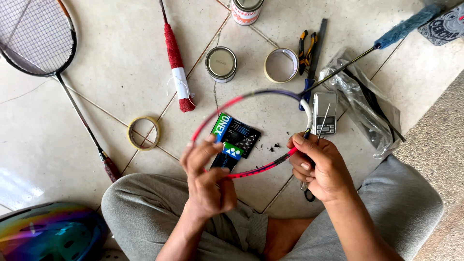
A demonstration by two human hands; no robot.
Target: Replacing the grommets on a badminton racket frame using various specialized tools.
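I sit cross-legged on a tiled floor, holding an unstrung badminton racket frame (227,103), red at the near side and purple at the far side, its shaft running up right to a blue grip (405,26). My left hand (205,176) pinches the frame's left rim with the fingers apart. My right hand (321,166) grips the frame's lower right rim together with a thin metal tool (323,124) that points up from the fingers. A black tool end (308,195) shows under that hand.
On the floor lie a small black packet (237,136), a pocket scale (324,112), two tape rolls (143,133) (281,65), a small tin (221,63), pliers (305,48), a plastic bag (360,104), a red-gripped handle (176,67), a strung racket (36,38) and a helmet (48,232).
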